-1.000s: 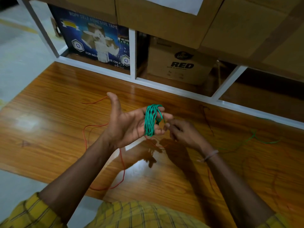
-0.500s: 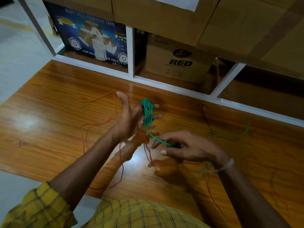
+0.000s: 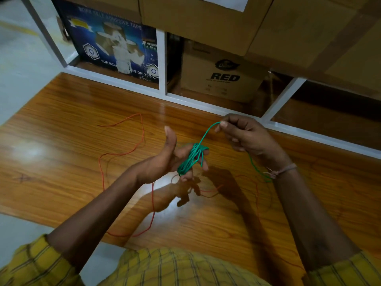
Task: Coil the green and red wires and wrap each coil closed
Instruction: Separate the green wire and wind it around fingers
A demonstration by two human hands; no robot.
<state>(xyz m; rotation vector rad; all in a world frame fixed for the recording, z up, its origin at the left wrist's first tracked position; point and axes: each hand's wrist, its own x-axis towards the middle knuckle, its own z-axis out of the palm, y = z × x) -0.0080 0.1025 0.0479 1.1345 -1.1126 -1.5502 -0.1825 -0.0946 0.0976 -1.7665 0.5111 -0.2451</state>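
A green wire coil is wound around the fingers of my left hand, whose thumb points up. My right hand is raised behind and to the right of the coil, pinching the green wire's free strand between thumb and forefinger. The strand runs taut down to the coil. More green wire trails under my right wrist. The red wire lies loose on the wooden table, looping left of and below my left forearm.
The glossy wooden table ends at a white shelf frame behind my hands. On the shelf stand a blue adhesive-tape box and a cardboard box marked RED. Large cartons sit above.
My right hand has swung from low in front of the coil up and back behind it, carrying the green strand over my left fingers. The left hand has stayed roughly in place.
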